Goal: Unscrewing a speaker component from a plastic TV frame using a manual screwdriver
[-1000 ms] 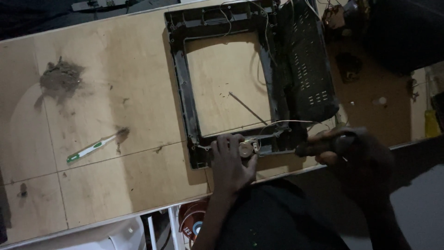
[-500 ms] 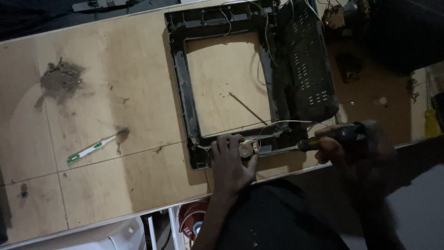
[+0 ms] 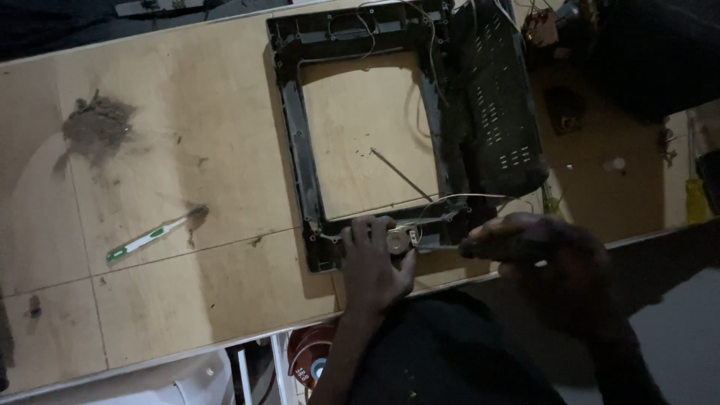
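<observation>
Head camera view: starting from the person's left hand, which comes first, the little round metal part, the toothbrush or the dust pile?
From the left hand:
1. Round metal part, touching its fingers, on the black frame.
2. Green-and-white toothbrush, left on the table.
3. Dust pile, far upper left.

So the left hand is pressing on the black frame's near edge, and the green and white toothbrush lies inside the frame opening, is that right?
Not quite. The left hand does press the black frame's near edge, but the head view shows the green and white toothbrush lying outside the frame, on the wooden table off to its left side.
</observation>
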